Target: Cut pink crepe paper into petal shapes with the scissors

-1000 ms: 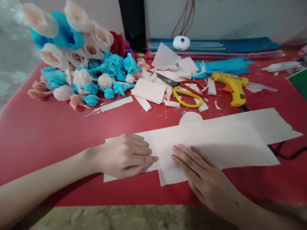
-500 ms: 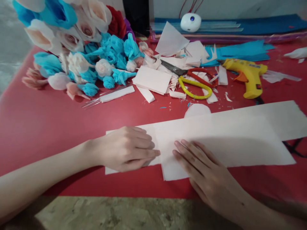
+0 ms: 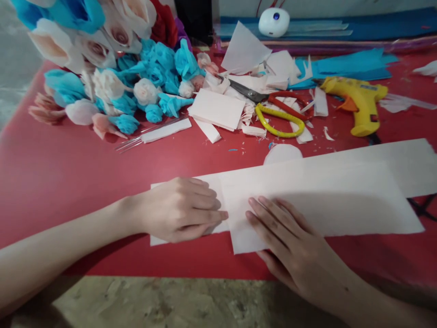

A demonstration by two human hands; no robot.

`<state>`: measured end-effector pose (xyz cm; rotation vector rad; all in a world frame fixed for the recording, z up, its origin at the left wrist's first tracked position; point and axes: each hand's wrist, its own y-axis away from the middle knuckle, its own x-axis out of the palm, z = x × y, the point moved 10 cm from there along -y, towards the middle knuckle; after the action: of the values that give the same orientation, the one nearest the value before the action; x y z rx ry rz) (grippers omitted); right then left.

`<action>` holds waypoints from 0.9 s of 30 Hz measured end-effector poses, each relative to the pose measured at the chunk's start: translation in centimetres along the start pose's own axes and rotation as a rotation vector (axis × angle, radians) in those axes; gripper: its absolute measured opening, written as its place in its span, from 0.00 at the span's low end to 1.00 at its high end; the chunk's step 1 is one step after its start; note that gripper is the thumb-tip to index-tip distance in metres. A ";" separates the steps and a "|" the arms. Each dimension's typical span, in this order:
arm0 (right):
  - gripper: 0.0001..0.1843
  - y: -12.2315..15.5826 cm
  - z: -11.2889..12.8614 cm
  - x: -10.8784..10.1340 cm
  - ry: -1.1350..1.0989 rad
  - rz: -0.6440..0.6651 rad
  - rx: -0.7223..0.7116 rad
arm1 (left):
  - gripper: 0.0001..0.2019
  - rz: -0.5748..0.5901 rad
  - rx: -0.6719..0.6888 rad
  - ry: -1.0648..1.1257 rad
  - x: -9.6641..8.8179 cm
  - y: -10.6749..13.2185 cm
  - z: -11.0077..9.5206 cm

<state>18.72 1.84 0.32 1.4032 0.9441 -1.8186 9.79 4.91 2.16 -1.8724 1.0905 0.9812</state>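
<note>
My left hand [image 3: 184,209] lies palm down on the left part of a long white paper strip [image 3: 409,159]. Its index finger is stretched out, touching the edge of a wider white paper sheet [image 3: 341,200] that overlaps the strip; the other fingers bend down onto the paper and the thumb is hidden. On the wider sheet rests my right hand [image 3: 290,241], open, fingers flat and close together. Its thumb sticks out past the sheet's near edge. A rounded white paper piece [image 3: 283,154] shows from under the far edge.
Scissors [image 3: 273,109] lie among white paper scraps [image 3: 216,109]. A yellow glue gun [image 3: 362,102] is at right, near blue paper [image 3: 355,66]. Paper flowers [image 3: 153,68] crowd the back left. Behind stands a white rounded device [image 3: 273,22]. The red table [image 3: 85,173] ends close in front.
My right thumb has moved out to the left, past the sheet's near edge. The left hand stays in place on the paper. The whole view has shifted slightly.
</note>
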 end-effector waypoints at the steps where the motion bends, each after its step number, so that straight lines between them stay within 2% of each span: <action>1: 0.26 0.0 0.0 0.0 -0.003 -0.002 0.002 | 0.11 0.001 0.000 0.001 0.0 0.0 0.0; 19: 0.24 0.0 -0.1 0.0 -0.023 -0.009 0.006 | 0.11 0.000 0.017 -0.014 0.0 0.2 -0.2; 24: 0.24 0.0 -0.2 0.0 -0.026 -0.006 0.009 | 0.11 -0.073 0.041 0.029 -0.6 0.7 -0.5; 27: 0.24 0.0 -0.1 0.0 -0.028 -0.007 0.009 | 0.08 -0.083 0.055 0.045 -0.8 0.8 -0.6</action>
<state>18.77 1.94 0.34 1.3775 0.9287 -1.8451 8.92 4.36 2.96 -1.8874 1.0466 0.8580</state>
